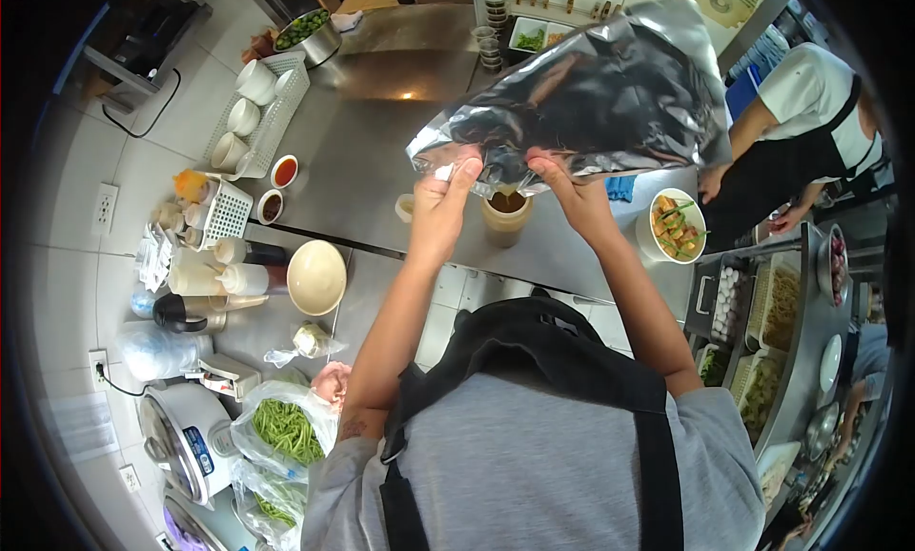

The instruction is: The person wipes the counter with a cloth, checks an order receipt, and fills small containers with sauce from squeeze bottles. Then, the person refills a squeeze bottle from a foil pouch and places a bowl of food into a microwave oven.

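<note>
A large silver foil bag (pixel 620 93) is held up over the steel counter, tilted with its narrow end toward me. My left hand (pixel 444 198) pinches that end on the left side, thumb on top. On the right side, my right hand (pixel 575 198) grips the same bag with its thumb pressed on the foil. Just below the bag's lower edge, between my hands, stands a jar (pixel 505 229) with brown contents. Whether the bag touches the jar's rim I cannot tell. A small pale round lid or cup (pixel 405 208) lies beside my left hand.
A bowl of food with green pieces (pixel 675 227) stands at the right, near a co-worker in a black apron (pixel 762 170). On the left are a cream bowl (pixel 316 277), squeeze bottles (pixel 243 279), sauce bowls (pixel 284 172) and bagged green beans (pixel 286 429). A steel counter (pixel 381 103) extends ahead.
</note>
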Available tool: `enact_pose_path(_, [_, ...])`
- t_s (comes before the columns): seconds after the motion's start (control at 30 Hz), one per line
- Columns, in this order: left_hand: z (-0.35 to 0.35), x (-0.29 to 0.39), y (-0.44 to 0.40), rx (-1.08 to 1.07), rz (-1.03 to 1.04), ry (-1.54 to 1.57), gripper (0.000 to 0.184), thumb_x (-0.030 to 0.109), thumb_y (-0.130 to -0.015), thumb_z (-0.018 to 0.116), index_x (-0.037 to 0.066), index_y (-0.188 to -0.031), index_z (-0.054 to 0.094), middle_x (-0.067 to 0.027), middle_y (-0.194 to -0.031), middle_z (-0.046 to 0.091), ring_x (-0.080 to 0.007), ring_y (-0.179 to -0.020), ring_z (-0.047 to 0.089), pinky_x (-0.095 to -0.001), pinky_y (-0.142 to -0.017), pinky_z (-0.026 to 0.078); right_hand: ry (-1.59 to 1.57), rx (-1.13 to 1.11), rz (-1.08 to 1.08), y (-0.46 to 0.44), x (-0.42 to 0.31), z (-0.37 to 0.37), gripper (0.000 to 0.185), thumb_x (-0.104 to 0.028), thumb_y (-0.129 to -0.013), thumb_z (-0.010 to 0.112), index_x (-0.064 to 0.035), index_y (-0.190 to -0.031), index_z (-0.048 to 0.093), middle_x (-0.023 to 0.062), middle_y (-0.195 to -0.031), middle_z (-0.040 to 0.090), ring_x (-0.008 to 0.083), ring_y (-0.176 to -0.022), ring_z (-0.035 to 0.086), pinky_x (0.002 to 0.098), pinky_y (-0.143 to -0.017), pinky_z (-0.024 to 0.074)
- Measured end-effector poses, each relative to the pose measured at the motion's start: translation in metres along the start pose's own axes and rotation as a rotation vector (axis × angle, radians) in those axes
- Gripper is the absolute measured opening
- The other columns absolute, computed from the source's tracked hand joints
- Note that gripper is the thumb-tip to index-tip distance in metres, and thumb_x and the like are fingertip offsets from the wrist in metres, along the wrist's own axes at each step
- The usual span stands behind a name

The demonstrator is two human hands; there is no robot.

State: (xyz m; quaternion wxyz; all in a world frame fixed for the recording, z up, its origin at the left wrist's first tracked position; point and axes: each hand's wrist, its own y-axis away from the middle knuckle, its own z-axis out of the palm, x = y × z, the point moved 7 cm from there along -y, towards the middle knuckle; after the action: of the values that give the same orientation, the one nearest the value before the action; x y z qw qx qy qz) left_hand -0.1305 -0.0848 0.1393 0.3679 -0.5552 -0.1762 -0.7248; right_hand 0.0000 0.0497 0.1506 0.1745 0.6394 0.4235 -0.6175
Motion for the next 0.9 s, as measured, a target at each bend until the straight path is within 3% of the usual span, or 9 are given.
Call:
enact_pose_path(0.1, [0.001, -0.003, 0.003, 0.009, -0.016, 0.017, 0.022, 0.013, -0.089, 0.064, -0.004, -0.103, 0.067, -0.0059, -0.1, 0.067, -0.0091, -0.092, 0.06, -0.0217, -0.082, 0.047, -0.084, -0.032, 0.004, 0.0, 0.0, 0.005, 0.02, -0.009, -0.091, 0.059, 0.0051, -0.103, 0.065, 0.0081, -0.103, 0.066, 0.0145, -0.096, 0.061, 0.0261, -0.085, 0.0472])
enact_pose_path(0.2, [0.005, 0.003, 0.006, 0.04, 0.001, 0.015, 0.02, 0.009, -0.088, 0.065, -0.005, -0.102, 0.067, -0.0059, -0.098, 0.067, -0.0084, -0.087, 0.061, -0.0209, -0.079, 0.047, -0.399, 0.005, 0.129, 0.001, 0.004, 0.013, 0.017, -0.003, -0.088, 0.06, 0.0075, -0.101, 0.064, 0.0103, -0.103, 0.066, 0.0154, -0.099, 0.062, 0.0263, -0.086, 0.0484])
enact_pose_path(0.57, [0.016, 0.01, 0.014, 0.047, 0.028, -0.048, 0.012, 0.007, -0.087, 0.065, -0.002, -0.094, 0.067, -0.0014, -0.085, 0.066, -0.0053, -0.075, 0.057, -0.0205, -0.07, 0.045, -0.005, -0.03, 0.049, 0.001, 0.002, 0.019, 0.016, -0.004, -0.084, 0.066, 0.006, -0.097, 0.066, 0.0103, -0.097, 0.07, 0.0117, -0.087, 0.064, 0.0249, -0.08, 0.0504])
enact_pose_path(0.77, [0.016, 0.003, 0.017, 0.025, 0.02, -0.054, 0.015, -0.001, -0.084, 0.064, -0.003, -0.098, 0.064, -0.0041, -0.088, 0.066, -0.007, -0.078, 0.059, -0.0226, -0.067, 0.048, 0.058, 0.017, 0.092, 0.005, 0.001, 0.021, 0.016, -0.006, -0.083, 0.068, 0.0049, -0.095, 0.068, 0.0089, -0.095, 0.07, 0.0096, -0.086, 0.063, 0.024, -0.078, 0.0498])
enact_pose_path(0.9, [0.016, 0.001, 0.018, 0.135, 0.072, 0.009, 0.022, -0.004, -0.08, 0.065, -0.003, -0.102, 0.062, -0.0068, -0.092, 0.066, -0.01, -0.078, 0.061, -0.0237, -0.069, 0.049, 0.118, 0.031, 0.101, 0.008, -0.003, 0.021, 0.018, -0.008, -0.084, 0.068, 0.0046, -0.096, 0.068, 0.0068, -0.097, 0.07, 0.0073, -0.088, 0.062, 0.0221, -0.08, 0.0488])
